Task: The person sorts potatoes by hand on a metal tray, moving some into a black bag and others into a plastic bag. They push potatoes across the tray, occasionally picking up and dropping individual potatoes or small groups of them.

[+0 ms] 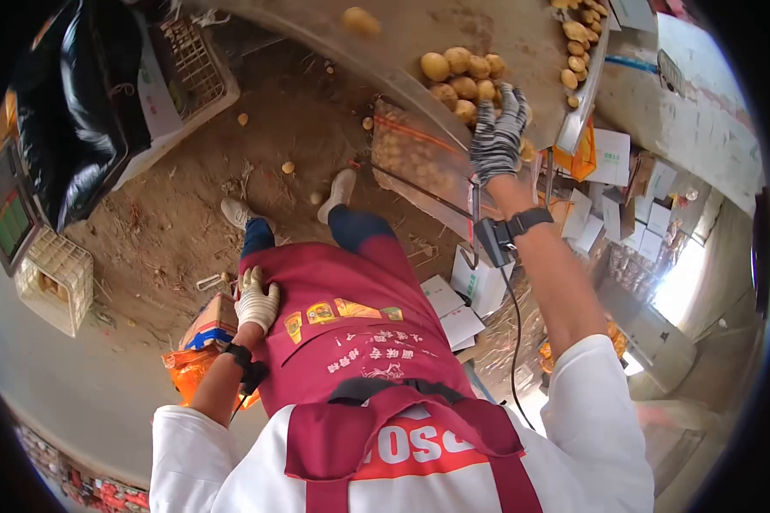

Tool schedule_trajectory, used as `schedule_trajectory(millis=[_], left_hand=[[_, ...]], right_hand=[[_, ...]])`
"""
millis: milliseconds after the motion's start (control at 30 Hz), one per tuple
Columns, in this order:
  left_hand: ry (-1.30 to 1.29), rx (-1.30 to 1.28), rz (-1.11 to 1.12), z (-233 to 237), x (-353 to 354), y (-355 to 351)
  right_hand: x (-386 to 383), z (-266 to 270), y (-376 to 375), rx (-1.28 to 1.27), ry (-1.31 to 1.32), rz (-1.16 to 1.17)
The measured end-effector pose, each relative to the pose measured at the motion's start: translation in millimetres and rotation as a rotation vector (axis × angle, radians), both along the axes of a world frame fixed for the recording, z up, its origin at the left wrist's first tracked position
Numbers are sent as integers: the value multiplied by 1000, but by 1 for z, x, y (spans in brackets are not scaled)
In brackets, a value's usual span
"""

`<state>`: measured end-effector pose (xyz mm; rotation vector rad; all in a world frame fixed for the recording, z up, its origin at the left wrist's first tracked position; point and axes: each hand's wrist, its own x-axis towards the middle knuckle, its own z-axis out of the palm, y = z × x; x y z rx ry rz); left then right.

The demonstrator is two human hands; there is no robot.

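Several yellow potatoes (462, 81) lie heaped at the edge of the worktop (419, 30). The right hand (498, 137), in a striped glove, rests on the near side of the pile with its fingers spread open, closed around none of them. Just below and left of that hand hangs an orange net sack (411, 154) full of potatoes. The left hand (257, 299), in a pale glove, lies flat and loose on the red apron (342, 282), holding nothing, with an orange bag (188, 372) on the floor just beside it.
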<state>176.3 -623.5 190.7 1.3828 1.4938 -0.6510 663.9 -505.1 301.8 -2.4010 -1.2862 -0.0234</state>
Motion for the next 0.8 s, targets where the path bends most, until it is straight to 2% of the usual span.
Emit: schedule_trajectory(millis=[233,500,533,600,633,700,767,800], left_hand=[[-33,57,-51,-11,-11,7],[41,128,81,0,52,-2],[23,152,60,-14,55,-14],[63,163,-9,-22,65,-25],[56,211,-8,-32,67,-32],[50,215,-5,-53,71,-37],[32,280,-55,-76,71,-44],[34,267,-50,-88,70,-40]], right_hand=[[-1,5,-3,5,-17,12],[0,7,-5,126,7,116],[-3,11,-7,122,16,134],[-16,22,-8,107,-146,390],[-19,24,-9,98,-141,410],[-25,27,-21,-11,-325,763],[-52,15,-35,58,-145,776],[-63,3,-60,-232,98,869]])
